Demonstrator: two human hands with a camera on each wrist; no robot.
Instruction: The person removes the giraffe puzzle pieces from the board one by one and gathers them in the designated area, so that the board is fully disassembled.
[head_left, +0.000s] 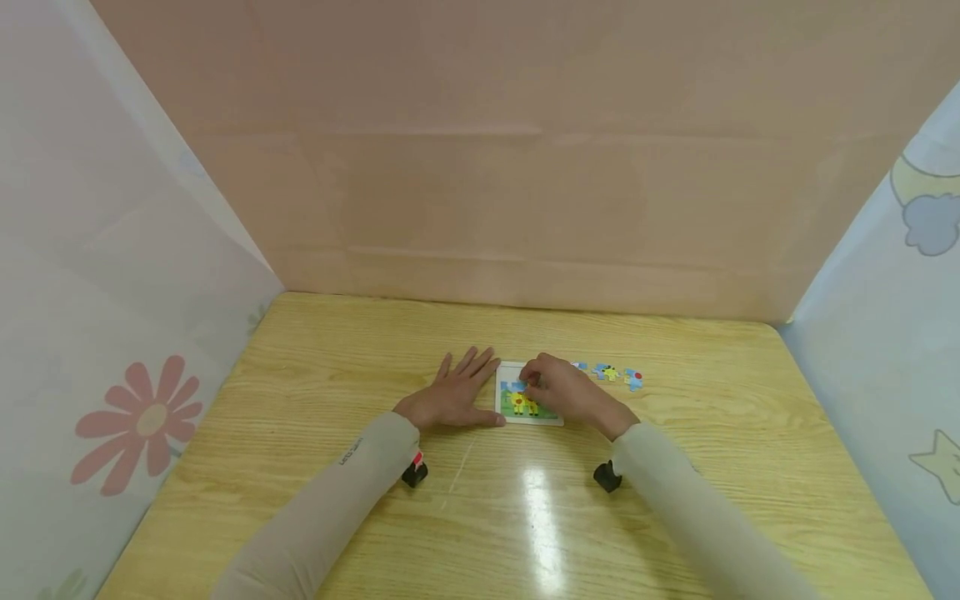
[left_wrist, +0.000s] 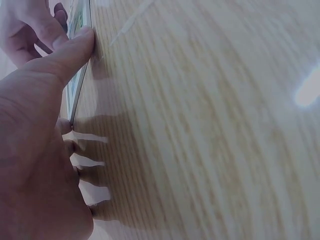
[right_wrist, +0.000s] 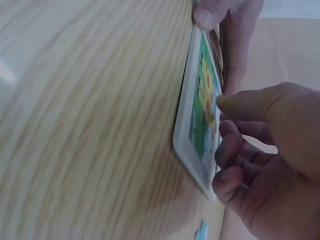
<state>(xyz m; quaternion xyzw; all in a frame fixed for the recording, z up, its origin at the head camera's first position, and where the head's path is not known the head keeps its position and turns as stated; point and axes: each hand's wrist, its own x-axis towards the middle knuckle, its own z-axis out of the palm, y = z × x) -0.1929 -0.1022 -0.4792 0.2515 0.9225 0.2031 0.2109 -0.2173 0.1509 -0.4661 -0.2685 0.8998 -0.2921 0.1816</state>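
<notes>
A small jigsaw puzzle (head_left: 512,412) with a yellow animal on green lies in a white-rimmed tray (right_wrist: 184,137). Part of the tray's upper left shows bare white. My left hand (head_left: 453,398) rests on the table with fingers spread, its thumb and index fingertip touching the tray's left side. Over the upper part of the puzzle, my right hand (head_left: 566,387) has its thumb and fingers bent together at a blue puzzle piece (right_wrist: 214,108), which they largely cover. The right wrist view shows the thumb tip against it and the other fingers curled.
Several loose puzzle pieces (head_left: 606,372) lie on the wooden table (head_left: 360,350) to the right of the tray, one of them (head_left: 633,379) with a red spot. A brown wall (head_left: 450,192) stands behind the table, with patterned sheets (head_left: 127,275) at both sides.
</notes>
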